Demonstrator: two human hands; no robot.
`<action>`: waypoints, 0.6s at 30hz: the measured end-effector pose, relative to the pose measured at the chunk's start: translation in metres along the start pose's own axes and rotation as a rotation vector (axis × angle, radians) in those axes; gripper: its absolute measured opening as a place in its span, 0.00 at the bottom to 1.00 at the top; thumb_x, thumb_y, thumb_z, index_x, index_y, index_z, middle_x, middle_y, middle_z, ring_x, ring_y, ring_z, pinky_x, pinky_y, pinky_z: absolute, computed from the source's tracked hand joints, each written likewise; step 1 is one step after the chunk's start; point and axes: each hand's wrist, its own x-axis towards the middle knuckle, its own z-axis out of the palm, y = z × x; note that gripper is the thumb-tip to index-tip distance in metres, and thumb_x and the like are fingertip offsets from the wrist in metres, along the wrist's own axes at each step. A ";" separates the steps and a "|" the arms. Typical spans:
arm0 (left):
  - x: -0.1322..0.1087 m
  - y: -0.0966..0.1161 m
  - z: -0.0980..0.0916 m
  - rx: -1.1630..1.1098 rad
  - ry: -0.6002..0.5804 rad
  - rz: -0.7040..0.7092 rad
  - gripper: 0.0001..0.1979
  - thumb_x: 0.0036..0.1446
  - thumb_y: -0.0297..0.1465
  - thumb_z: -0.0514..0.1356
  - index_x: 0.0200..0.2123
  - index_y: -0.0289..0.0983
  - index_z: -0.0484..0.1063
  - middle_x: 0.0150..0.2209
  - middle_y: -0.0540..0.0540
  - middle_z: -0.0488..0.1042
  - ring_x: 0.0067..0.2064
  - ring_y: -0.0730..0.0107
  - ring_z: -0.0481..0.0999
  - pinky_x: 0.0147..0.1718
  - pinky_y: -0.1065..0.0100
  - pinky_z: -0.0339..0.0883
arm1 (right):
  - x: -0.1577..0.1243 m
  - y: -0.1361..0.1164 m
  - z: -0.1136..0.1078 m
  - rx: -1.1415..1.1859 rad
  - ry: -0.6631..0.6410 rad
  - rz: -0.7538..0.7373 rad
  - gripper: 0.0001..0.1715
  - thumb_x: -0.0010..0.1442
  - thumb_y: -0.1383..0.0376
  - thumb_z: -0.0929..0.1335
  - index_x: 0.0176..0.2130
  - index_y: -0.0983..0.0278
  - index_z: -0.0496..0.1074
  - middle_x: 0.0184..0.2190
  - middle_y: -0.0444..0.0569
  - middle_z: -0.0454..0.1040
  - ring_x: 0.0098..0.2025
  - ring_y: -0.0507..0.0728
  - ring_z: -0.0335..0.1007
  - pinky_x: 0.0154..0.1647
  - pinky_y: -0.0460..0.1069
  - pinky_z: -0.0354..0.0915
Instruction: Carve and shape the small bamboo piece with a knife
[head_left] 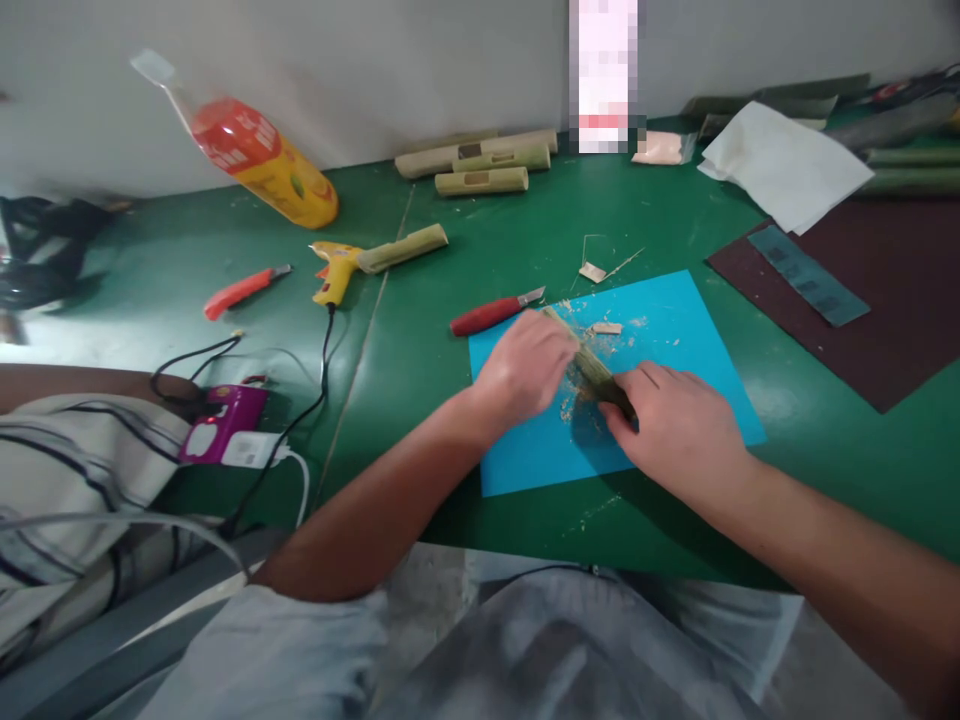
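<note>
Between my two hands is a short bamboo piece (592, 372), slanting down to the right above a blue sheet (697, 350). My left hand (529, 362) is closed around its upper left end, and my right hand (675, 415) grips the lower right end. Light shavings and a small bamboo chip (606, 328) lie on the sheet close to the piece. A red-handled carving knife (495, 314) rests just beyond my left hand, its blade pointing right. Another small chip (592, 271) lies behind the sheet.
Left are a yellow glue gun (335, 272), an orange cutter (244, 291), a bottle (262, 165) and a purple power adapter (229, 420). Notched bamboo tubes (482, 181) line the wall. Right are a dark sheet (870, 360) and white paper (784, 165). Another person's arm (82, 385) shows at left.
</note>
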 end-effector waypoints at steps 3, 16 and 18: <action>0.000 0.003 0.001 0.005 0.020 -0.041 0.09 0.72 0.29 0.57 0.40 0.37 0.77 0.38 0.44 0.79 0.42 0.60 0.76 0.46 0.54 0.70 | 0.000 0.000 0.000 -0.005 0.005 -0.003 0.10 0.69 0.61 0.69 0.36 0.63 0.75 0.32 0.52 0.77 0.34 0.60 0.71 0.35 0.54 0.52; 0.000 0.022 0.004 0.038 -0.077 0.135 0.11 0.72 0.27 0.53 0.39 0.38 0.76 0.37 0.45 0.79 0.40 0.62 0.77 0.44 0.57 0.71 | 0.002 -0.002 -0.004 0.013 -0.076 0.022 0.09 0.69 0.61 0.69 0.38 0.63 0.77 0.35 0.53 0.79 0.37 0.62 0.75 0.36 0.55 0.55; 0.000 0.022 0.004 0.086 -0.019 0.103 0.11 0.72 0.28 0.54 0.39 0.37 0.75 0.37 0.45 0.79 0.40 0.61 0.77 0.43 0.56 0.71 | 0.002 -0.002 -0.005 0.019 -0.078 0.034 0.10 0.69 0.60 0.69 0.39 0.63 0.77 0.35 0.53 0.79 0.37 0.62 0.75 0.37 0.55 0.56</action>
